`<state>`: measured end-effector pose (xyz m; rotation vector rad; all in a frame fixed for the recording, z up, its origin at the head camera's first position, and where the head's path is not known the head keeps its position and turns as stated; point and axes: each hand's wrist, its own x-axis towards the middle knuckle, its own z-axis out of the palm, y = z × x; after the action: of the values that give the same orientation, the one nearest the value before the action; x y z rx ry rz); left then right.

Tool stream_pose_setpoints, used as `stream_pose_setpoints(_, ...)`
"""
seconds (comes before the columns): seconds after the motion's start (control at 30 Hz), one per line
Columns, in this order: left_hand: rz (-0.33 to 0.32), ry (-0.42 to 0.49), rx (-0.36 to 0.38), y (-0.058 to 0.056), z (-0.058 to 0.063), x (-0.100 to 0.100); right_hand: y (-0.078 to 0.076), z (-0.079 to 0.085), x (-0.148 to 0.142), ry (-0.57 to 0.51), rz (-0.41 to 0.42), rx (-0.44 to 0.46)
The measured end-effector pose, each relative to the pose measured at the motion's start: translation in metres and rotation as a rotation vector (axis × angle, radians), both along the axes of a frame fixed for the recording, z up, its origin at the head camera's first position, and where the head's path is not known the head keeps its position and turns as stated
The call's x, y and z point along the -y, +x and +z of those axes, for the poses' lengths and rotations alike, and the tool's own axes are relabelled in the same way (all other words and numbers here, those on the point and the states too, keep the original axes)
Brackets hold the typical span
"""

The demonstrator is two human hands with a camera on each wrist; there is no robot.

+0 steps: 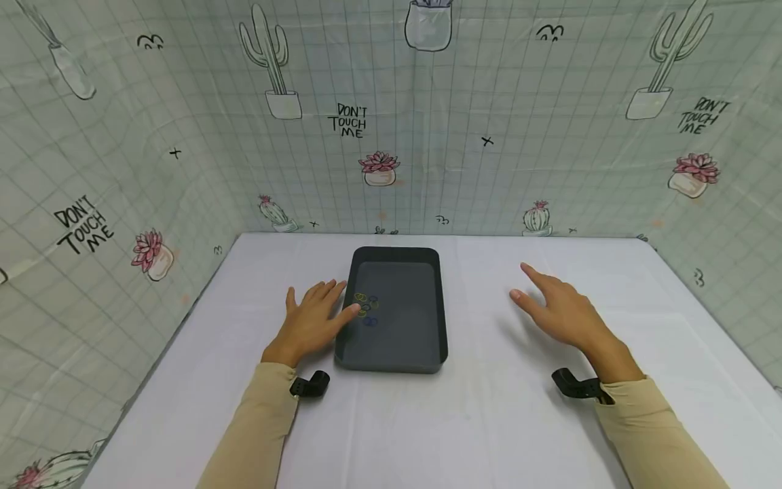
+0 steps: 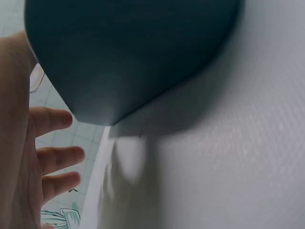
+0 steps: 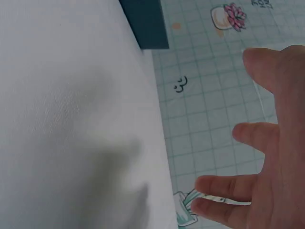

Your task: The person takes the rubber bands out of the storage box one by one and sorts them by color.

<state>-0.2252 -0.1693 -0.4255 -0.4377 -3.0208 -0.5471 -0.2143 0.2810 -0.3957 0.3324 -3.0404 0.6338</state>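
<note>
A dark grey rectangular tray (image 1: 406, 319) lies on the white table, left of the middle. Inside it, near the left wall, are several thin yellow and blue loops (image 1: 370, 322), too small to tell what kind. My left hand (image 1: 311, 322) is at the tray's left side with fingers spread, its thumb over the left rim; whether it touches is unclear. In the left wrist view the tray's outer wall (image 2: 133, 57) hides part of that hand. Well to the right of the tray, my right hand (image 1: 565, 312) hovers over the table with fingers extended, holding nothing.
The white tabletop (image 1: 476, 421) extends around the tray. A cloth (image 1: 427, 122) with a grid, cactus drawings and lettering hangs behind the table and at both sides. Each wrist wears a black camera mount, such as the right one (image 1: 574, 385).
</note>
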Motion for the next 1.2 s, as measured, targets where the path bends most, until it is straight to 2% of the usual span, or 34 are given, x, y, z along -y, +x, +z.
stream_pose_setpoints(0.2,-0.001,0.098,0.003,-0.002,-0.002,0.001,-0.005,0.000,0.014,-0.164,0.019,0.035)
stream_pose_setpoints(0.4,-0.011,0.176,0.008,-0.003,-0.002,-0.002,-0.017,-0.005,0.033,-0.259,0.003,0.046)
stream_pose_setpoints(0.87,-0.070,0.245,0.025,-0.003,-0.014,-0.004,-0.028,-0.025,0.062,-0.369,0.036,0.039)
stream_pose_setpoints(1.03,-0.093,0.223,0.018,-0.003,-0.015,-0.005,-0.032,-0.027,0.067,-0.486,0.066,0.107)
stream_pose_setpoints(1.2,-0.083,0.218,0.027,-0.005,-0.012,-0.003,-0.036,-0.028,0.074,-0.622,0.101,0.189)
